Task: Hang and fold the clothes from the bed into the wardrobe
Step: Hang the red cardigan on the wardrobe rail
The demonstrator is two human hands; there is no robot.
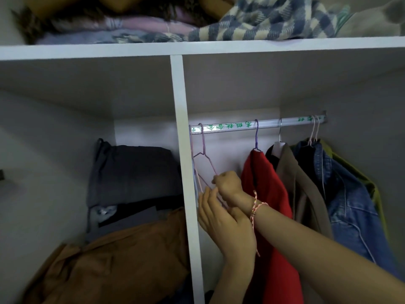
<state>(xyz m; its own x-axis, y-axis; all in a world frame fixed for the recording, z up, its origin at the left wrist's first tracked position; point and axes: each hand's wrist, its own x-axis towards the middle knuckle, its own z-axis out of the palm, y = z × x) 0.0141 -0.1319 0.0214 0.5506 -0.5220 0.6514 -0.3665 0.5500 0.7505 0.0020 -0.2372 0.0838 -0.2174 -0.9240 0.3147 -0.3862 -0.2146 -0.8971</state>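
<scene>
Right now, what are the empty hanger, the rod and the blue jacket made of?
The hanger looks like thin wire with a pink coating: it is skinny and bent into shape. The rod seems to be metal, silvery and shiny, with green printing. The blue jacket looks like denim: faded blue with stitched seams.

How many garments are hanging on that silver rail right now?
4: a red garment leftmost, a tan coat beside it, a blue denim jacket next, and a yellow-green garment behind it at the far right. More may be hidden between them.
</scene>
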